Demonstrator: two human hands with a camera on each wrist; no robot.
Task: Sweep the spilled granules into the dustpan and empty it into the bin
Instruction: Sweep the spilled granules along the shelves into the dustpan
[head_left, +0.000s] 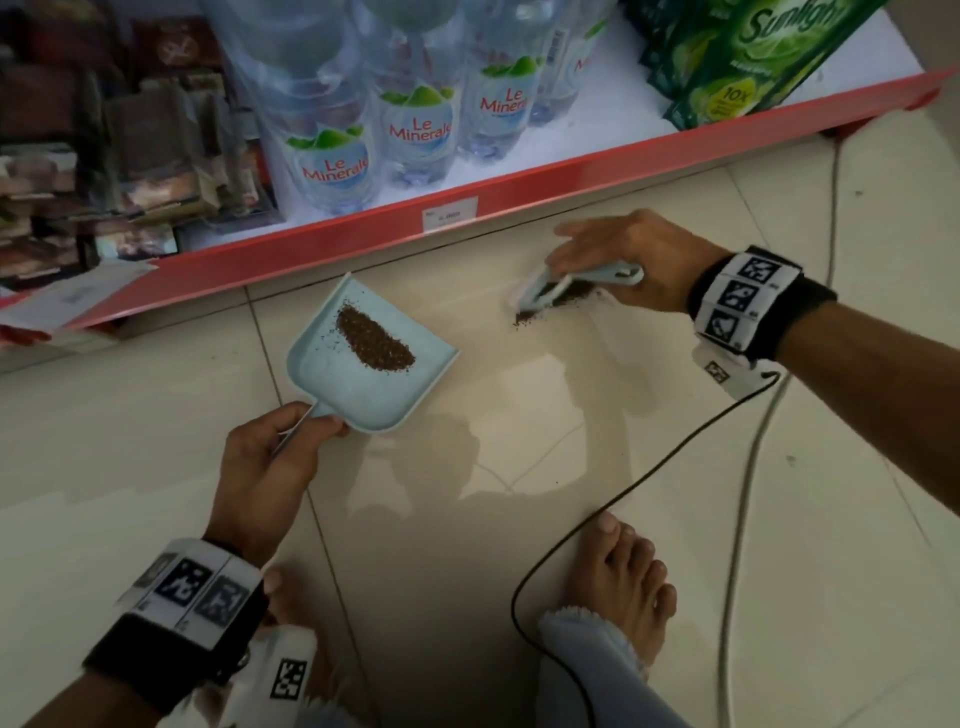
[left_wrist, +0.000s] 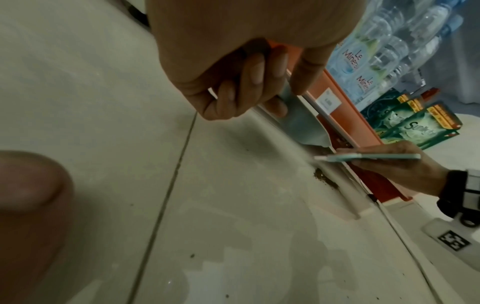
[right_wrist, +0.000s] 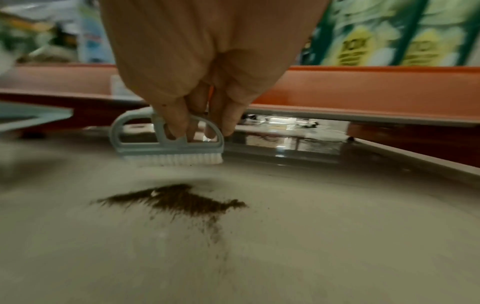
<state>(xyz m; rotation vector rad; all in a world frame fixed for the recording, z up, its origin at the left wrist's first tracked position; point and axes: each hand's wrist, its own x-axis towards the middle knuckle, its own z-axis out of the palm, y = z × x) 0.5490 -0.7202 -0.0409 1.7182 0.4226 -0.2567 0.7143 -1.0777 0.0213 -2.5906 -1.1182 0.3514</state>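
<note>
A pale blue dustpan (head_left: 332, 384) is held just above the tiled floor, with a band of brown granules (head_left: 375, 339) lying in it. My left hand (head_left: 270, 457) grips its handle; in the left wrist view the fingers (left_wrist: 246, 82) curl round the dustpan (left_wrist: 301, 123). My right hand (head_left: 628, 260) holds a small pale blue brush (head_left: 550, 288) with white bristles, to the right of the pan. A patch of spilled granules (head_left: 535, 312) lies on the floor under the brush. In the right wrist view the brush (right_wrist: 168, 148) hangs just beyond the granule patch (right_wrist: 179, 200).
A red-edged bottom shelf (head_left: 467, 192) runs along the far side, holding water bottles (head_left: 415, 130) and green detergent packs (head_left: 743, 57). A black cable (head_left: 613, 499) crosses the floor on the right. My bare feet (head_left: 623, 566) are at the near edge. No bin is in view.
</note>
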